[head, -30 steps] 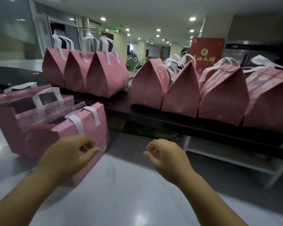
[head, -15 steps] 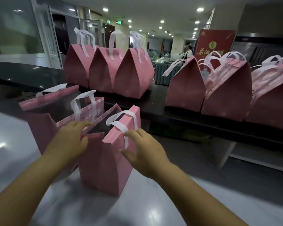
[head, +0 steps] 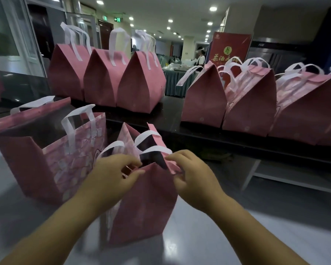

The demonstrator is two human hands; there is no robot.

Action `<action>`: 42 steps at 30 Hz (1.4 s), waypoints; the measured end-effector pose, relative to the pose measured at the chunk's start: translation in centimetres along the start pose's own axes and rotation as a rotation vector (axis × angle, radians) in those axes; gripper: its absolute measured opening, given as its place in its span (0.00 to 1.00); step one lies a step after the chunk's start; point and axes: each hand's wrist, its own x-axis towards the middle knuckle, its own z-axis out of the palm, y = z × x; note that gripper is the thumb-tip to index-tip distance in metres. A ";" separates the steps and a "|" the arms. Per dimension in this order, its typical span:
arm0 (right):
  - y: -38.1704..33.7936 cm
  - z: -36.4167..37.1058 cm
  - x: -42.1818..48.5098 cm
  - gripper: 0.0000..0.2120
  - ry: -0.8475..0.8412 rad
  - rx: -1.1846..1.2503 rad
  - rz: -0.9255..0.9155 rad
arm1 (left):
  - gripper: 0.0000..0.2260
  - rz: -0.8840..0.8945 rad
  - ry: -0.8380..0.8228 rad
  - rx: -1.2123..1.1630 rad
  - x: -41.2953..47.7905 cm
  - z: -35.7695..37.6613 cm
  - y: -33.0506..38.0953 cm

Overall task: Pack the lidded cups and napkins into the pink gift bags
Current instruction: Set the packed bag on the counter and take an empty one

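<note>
Our left grip [head: 113,175] and right grip [head: 195,180] each pinch the mouth of the pink bag [head: 145,207], upright by the near edge of the table [head: 182,249]; uneven pulling could tear or topple it.

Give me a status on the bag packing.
Seemingly done: closed bags lined up on the dark counter. In hand: the left hand and right hand pinch the rim of the front bag, contents hidden. Left: that bag and the open bag beside it. No cups or napkins in view.
</note>
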 end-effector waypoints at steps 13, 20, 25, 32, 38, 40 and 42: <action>3.0 -2.6 -2.7 0.10 -0.138 -0.008 0.170 | 0.10 0.209 -0.144 -0.168 0.9 3.8 4.0; 5.1 -3.6 -3.9 0.06 -0.037 0.059 0.234 | 0.12 0.188 -0.015 0.118 1.2 1.7 0.9; 7.1 -6.2 -5.5 0.07 0.068 0.063 0.277 | 0.12 0.181 0.016 0.256 0.3 2.3 0.0; 10.4 -11.0 -10.2 0.09 0.225 0.027 0.287 | 0.14 0.137 0.018 0.192 0.3 5.6 3.9; 14.4 -17.3 -17.4 0.08 0.364 -0.078 0.265 | 0.09 0.159 -0.021 0.040 -0.7 11.0 12.9; 16.0 -19.6 -20.2 0.07 0.408 -0.113 0.262 | 0.09 0.178 -0.016 0.000 -1.6 13.0 16.4; 17.7 -22.1 -22.9 0.06 0.449 -0.127 0.273 | 0.09 0.206 -0.016 -0.040 -2.5 15.0 20.2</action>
